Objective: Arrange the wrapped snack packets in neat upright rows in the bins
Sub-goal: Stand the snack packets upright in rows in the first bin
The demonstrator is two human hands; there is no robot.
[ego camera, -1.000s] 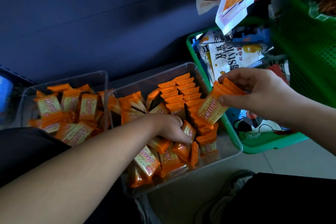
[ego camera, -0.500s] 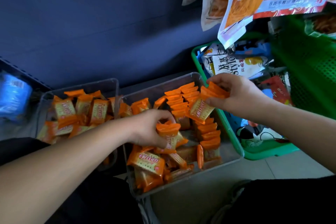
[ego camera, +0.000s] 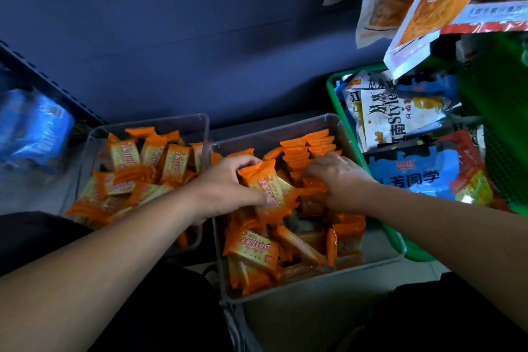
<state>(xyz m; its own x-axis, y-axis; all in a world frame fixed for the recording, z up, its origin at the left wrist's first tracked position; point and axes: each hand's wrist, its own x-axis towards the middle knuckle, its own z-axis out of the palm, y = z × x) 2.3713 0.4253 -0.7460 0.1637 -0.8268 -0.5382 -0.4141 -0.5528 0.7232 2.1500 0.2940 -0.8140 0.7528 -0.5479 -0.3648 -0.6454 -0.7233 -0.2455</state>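
Both hands are in the clear bin point(ego camera: 271, 130). The left hand point(ego camera: 225, 188) has fingers and thumb wrapped round one orange packet point(ego camera: 265, 183), holding it tilted over the middle of the bin, label to the camera. The right hand point(ego camera: 340, 180) sits at the bin's far right side, fingers curled down onto the upright row point(ego camera: 311, 146) of packets standing on edge there; whether they pinch one, I cannot tell. At the bin's near end, loose packets point(ego camera: 251, 248) lie flat and jumbled. Just left of the bin, a second bin point(ego camera: 171, 124) holds more packets in a heap. Just right of it, a green basket point(ego camera: 331, 88) carries bigger snack bags point(ego camera: 400, 114).
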